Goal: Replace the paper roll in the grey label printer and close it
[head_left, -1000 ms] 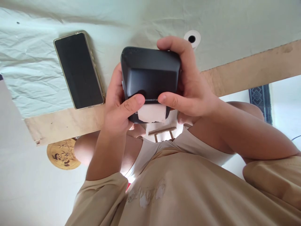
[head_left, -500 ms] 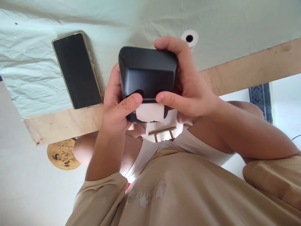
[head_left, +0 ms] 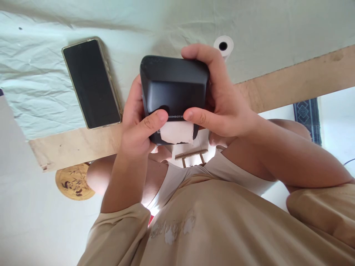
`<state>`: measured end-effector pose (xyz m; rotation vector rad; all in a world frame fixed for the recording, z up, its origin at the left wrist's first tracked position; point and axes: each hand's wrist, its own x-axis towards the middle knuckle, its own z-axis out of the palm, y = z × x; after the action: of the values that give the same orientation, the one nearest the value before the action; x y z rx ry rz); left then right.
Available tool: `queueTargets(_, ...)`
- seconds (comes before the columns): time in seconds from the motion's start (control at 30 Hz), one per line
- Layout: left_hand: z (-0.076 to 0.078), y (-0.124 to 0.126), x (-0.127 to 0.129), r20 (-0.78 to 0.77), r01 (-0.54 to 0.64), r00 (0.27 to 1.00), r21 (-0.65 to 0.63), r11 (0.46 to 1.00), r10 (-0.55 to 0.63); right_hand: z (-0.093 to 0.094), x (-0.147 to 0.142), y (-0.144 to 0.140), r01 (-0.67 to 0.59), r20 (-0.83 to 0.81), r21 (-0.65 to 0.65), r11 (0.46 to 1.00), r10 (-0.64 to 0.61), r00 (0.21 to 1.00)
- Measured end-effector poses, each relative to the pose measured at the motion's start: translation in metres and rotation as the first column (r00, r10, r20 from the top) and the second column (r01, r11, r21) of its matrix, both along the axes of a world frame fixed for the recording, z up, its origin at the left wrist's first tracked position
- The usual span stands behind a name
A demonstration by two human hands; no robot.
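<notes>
Between my two hands is a black label printer (head_left: 177, 92) marked NIIMBOT, held up over the table's near edge. A strip of white label paper (head_left: 176, 132) with a ragged end sticks out of its front slot. My left hand (head_left: 138, 125) is closed on the printer's left side, thumb at the lower front edge. On the other side my right hand (head_left: 219, 92) grips it, thumb near the lettering and index finger along the far top edge. The fingers beneath the printer are hidden.
On the pale green tablecloth (head_left: 166, 22) a phone (head_left: 93, 83) in a clear case lies to the left. A white paper roll (head_left: 226, 43) stands beyond my right hand. The bare wooden table edge (head_left: 294, 79) crosses in front of me. A round stool with a panda picture (head_left: 74, 181) is below left.
</notes>
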<state>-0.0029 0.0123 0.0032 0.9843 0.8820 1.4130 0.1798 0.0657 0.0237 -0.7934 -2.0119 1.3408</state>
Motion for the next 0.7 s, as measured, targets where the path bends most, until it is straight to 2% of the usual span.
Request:
queueTargets(0.17,0.0010,-0.0009,-0.0003,-0.003,0.021,1.000,-0.029,0.999,-0.021,0.0025,-0.0017,-0.0002,-0.017,-0.047,0.041,0.999,0.019,0.999)
queueTargets(0.27,-0.0009,-0.0005,0.0005,-0.004,-0.007,1.000,-0.015,1.000,0.007,0.0013,-0.0020,-0.0003,-0.007,-0.041,0.043,0.999,0.009,0.999)
queueTargets(0.5,-0.0036,-0.0015,0.0000,0.018,0.006,1.000,-0.021,1.000,-0.006,-0.0022,-0.0015,0.0026,-0.007,-0.018,-0.022,1.000,0.007,1.000)
queueTargets(0.7,0.0011,-0.0022,0.0034,0.065,0.003,0.998,0.007,1.000,-0.004,-0.0007,-0.0008,0.0013,-0.030,-0.044,-0.060,0.998,0.027,0.999)
